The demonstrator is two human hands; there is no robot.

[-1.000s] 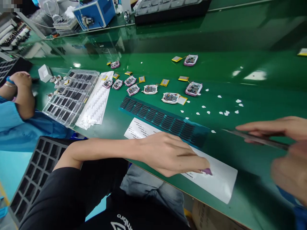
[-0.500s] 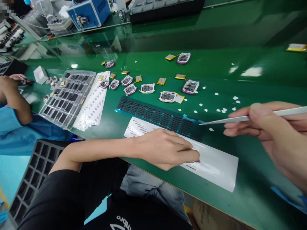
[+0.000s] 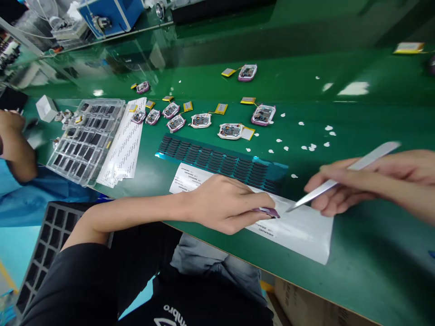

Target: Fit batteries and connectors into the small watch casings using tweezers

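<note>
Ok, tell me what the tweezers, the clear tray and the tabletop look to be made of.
Tweezers: likely steel, going by the smooth, silvery sheen.
Clear tray: probably thin moulded plastic, see-through with glossy highlights.
Tabletop: smooth, glossy green with pale reflections; maybe rubber matting or laminate, hard to tell.

Head view of a green workbench (image 3: pixel 360 280). The left hand (image 3: pixel 226 203) grips a small purple part (image 3: pixel 268 212) between thumb and fingers, above a white printed sheet (image 3: pixel 302 233). The right hand (image 3: pixel 367 181) holds metal tweezers (image 3: pixel 369 158), their tip near the purple part. Beyond the printed sheet lies a teal film (image 3: pixel 272 167) bearing rows of dark strips (image 3: pixel 222 163); farther back stand open device cases (image 3: pixel 231 131), several with yellow-edged batteries (image 3: pixel 221 108). White tabs (image 3: pixel 312 147) lie scattered at right; at left, a clear tray (image 3: pixel 89 175) adjoins stacked sheets (image 3: pixel 124 147).
</note>
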